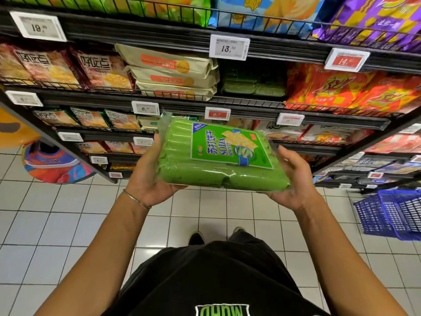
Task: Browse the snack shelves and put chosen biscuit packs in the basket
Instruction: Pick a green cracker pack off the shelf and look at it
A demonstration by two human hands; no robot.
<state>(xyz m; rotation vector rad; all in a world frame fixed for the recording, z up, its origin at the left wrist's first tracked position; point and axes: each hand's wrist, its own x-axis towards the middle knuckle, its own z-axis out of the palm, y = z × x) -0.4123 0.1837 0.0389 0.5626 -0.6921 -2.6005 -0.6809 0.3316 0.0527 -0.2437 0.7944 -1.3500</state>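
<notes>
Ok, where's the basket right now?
Head view, far right: the blue basket sits on the tiled floor by the bottom shelves, below and right of the right hand.

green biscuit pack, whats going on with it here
A person stands facing the snack shelves with the green pack held up between both grips: the left grip is under its left end and the right grip cups its right end. The label faces up, as if being read. The blue basket sits on the floor to the right, apart from the pack, so the pack is not in it yet.
</notes>
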